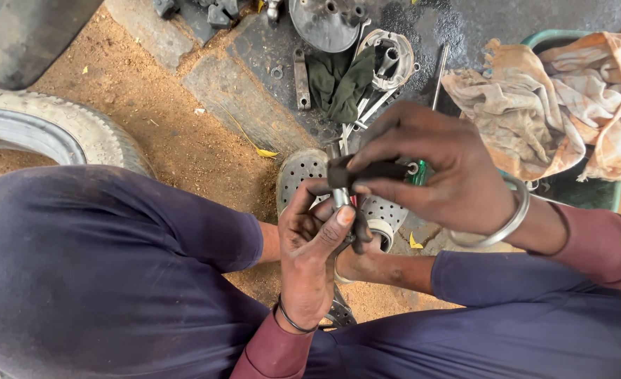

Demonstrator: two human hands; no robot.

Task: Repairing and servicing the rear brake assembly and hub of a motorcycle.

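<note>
Hands meet in the middle, low between the person's knees. The left hand (pixel 310 242) comes up from below with its fingers curled tight around a thin metal rod (pixel 340 193) that stands nearly straight up. The thumb presses on the rod's side. The right hand (pixel 433 172) reaches in from the right and pinches a small black rubber piece (pixel 366 172) that sits across the top of the rod. So both hands are closed, one on the rod and one on the black piece, and they almost touch each other. Something green (pixel 420 173) peeks out by the right hand's fingers, but I cannot tell what it is.

The right wrist wears a shiny metal bangle (pixel 510 221). The left wrist wears a thin dark band (pixel 291 321). Both sleeves are dark red, and the legs are in dark blue cloth.

Right under the hands is a grey sandal with lots of little holes (pixel 303 172), on the person's foot. Beyond it the ground is dark and oily. A dark green rag (pixel 338 81) lies there with flat metal wrenches (pixel 366 116) poking out beside it. A round metal part (pixel 328 21) lies further up, and a ring-shaped part (pixel 391 60) is just to its right.

Off to the right, dirty pale cloths (pixel 556 98) hang over a green tub (pixel 594 193). Off to the left, a grey tyre (pixel 65 130) lies on the brown sandy ground (pixel 163 105).
</note>
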